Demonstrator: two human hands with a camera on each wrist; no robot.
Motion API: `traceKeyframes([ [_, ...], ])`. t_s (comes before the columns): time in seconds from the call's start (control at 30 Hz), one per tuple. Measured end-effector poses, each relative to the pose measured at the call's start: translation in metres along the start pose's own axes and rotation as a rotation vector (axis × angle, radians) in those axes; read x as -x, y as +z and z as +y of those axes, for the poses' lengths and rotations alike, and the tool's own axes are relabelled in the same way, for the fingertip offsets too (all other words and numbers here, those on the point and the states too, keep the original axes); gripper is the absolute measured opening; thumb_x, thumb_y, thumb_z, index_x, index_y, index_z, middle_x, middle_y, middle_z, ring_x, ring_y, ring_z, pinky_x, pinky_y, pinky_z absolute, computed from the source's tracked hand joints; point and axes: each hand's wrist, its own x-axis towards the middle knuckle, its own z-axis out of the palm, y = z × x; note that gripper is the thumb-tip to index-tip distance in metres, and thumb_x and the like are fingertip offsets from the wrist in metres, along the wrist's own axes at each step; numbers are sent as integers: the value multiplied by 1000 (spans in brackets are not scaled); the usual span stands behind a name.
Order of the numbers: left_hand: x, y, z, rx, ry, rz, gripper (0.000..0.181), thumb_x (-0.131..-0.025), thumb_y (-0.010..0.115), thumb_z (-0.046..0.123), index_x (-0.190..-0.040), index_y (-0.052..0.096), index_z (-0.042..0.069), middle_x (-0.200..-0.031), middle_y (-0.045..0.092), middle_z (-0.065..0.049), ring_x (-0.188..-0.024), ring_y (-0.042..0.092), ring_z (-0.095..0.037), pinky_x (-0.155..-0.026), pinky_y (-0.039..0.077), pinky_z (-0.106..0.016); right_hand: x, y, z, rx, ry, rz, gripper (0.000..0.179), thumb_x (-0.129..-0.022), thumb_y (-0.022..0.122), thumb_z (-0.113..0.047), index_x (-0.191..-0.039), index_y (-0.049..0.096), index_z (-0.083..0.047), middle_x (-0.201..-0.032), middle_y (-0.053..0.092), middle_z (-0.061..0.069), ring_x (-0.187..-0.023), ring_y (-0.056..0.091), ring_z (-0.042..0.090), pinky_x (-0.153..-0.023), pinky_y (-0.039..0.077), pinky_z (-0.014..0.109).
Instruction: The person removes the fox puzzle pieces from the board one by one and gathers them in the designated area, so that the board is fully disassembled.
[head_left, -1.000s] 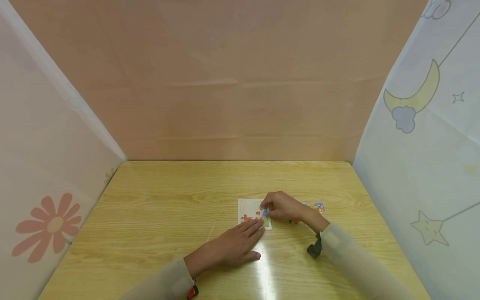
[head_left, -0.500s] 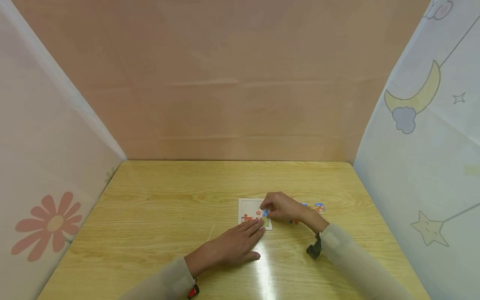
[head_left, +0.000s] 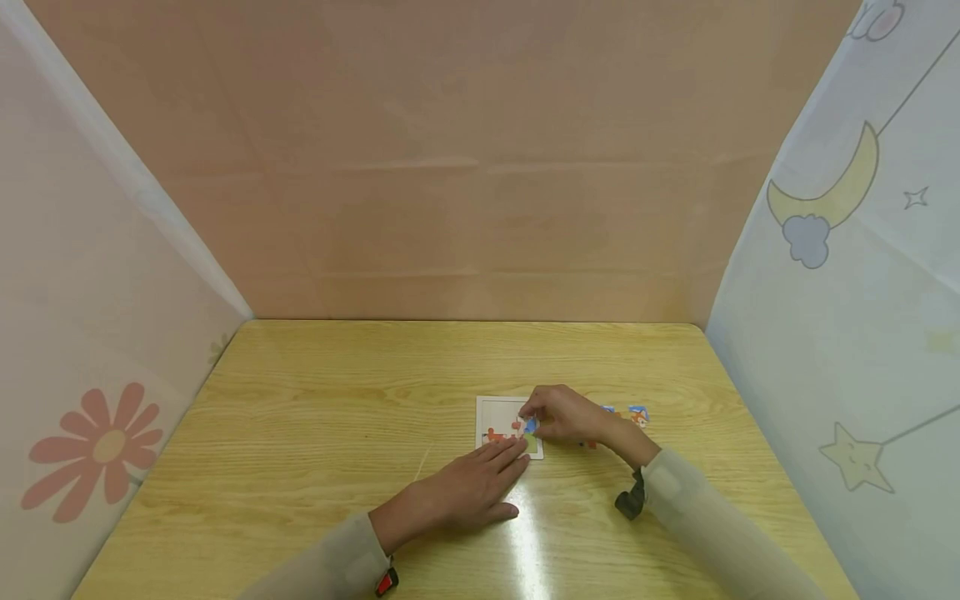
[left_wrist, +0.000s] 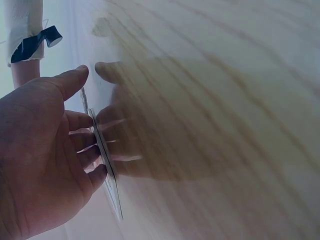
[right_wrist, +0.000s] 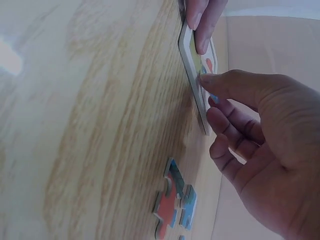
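A square white-bordered puzzle tray (head_left: 495, 410) lies on the table with some pieces in its lower part, among them an orange one (head_left: 494, 436). My left hand (head_left: 468, 492) rests palm down with straight fingers across the tray's near edge. At the tray's right side my right hand (head_left: 566, 412) pinches a blue puzzle piece (head_left: 530, 425) between thumb and fingers, low against the board. In the right wrist view the blue piece (right_wrist: 214, 98) is mostly covered by the fingertips. The left wrist view shows the left fingers touching the thin tray edge (left_wrist: 107, 162).
Several loose puzzle pieces (head_left: 639, 415) lie right of the tray, partly behind the right hand and wrist. An orange piece (right_wrist: 167, 200) is among them. Light glares off the wood-grain table (head_left: 337, 392). Cloth walls stand at the back and both sides.
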Motion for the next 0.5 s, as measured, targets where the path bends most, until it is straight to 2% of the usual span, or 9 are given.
traceKeyframes([
  [0.5, 0, 0, 0, -15, 17, 9, 75, -111, 46, 54, -167, 30, 7, -176, 20, -12, -163, 21, -26, -129, 28, -40, -1, -1, -3, 42, -2, -7, 32, -87, 85, -4, -119, 78, -2, -106, 72, 4, -91, 68, 17, -79, 59, 27],
])
